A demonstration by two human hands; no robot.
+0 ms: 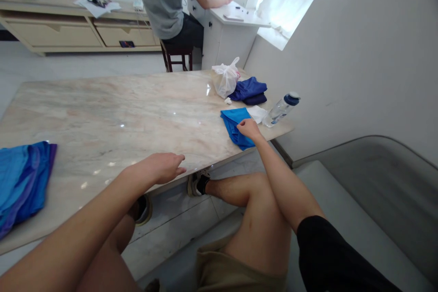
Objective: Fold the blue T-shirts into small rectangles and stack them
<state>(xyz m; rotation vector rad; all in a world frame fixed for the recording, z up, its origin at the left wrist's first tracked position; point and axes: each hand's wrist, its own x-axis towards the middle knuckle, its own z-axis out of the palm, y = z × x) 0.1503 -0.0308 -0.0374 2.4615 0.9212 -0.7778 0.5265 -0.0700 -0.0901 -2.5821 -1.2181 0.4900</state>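
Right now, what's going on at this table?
The camera wearer's right hand is at the bright blue cloth; whether it grips the cloth is unclear. The left hand is open by the near edge of the table, holding nothing visible. A blue and purple cloth pile lies at the left, and a bottle stands at the right. Beyond, another person sits at a white desk.

A bright blue, thin-looking fabric cloth (pixel 232 124) lies flat at the right end of the pale, marble-patterned tabletop (pixel 137 114), close to its near edge. It is folded into a rough, uneven four-sided shape, its far edge fairly straight and its left side slanting toward a narrower near corner. Loose creases and overlapping layers run through its near half, and its right part is partly hidden.
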